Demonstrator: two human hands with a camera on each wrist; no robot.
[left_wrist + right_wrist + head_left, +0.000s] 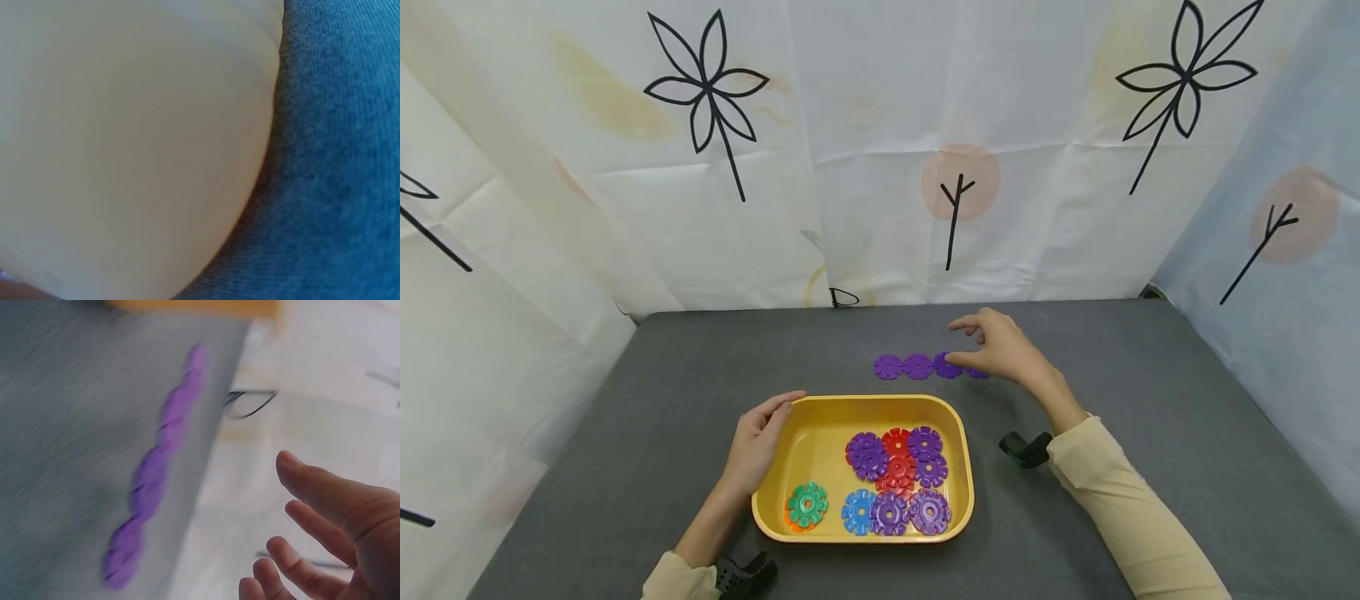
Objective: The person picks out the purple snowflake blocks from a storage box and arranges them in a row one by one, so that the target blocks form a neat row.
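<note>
My right hand [1000, 346] hovers over the right end of a row of purple flower-shaped plastic discs [917, 366], thumb and fingers spread apart with nothing between them. In the right wrist view the linked-looking row of discs [150, 484] lies on the grey surface, a gap away from the hand [331, 531]. My left hand [757, 442] rests along the left side of a yellow tray [797, 442], its fairly straight fingertips at the far left corner of the rim. Mostly blurred skin fills the left wrist view, hiding those fingers.
Inside the tray lie purple discs [930, 511], red discs [897, 472], a blue disc [857, 511] and a green disc [807, 504] over an orange one. A grey table [1112, 400] carries everything. Patterned white cloth [880, 208] hangs behind it and at the sides.
</note>
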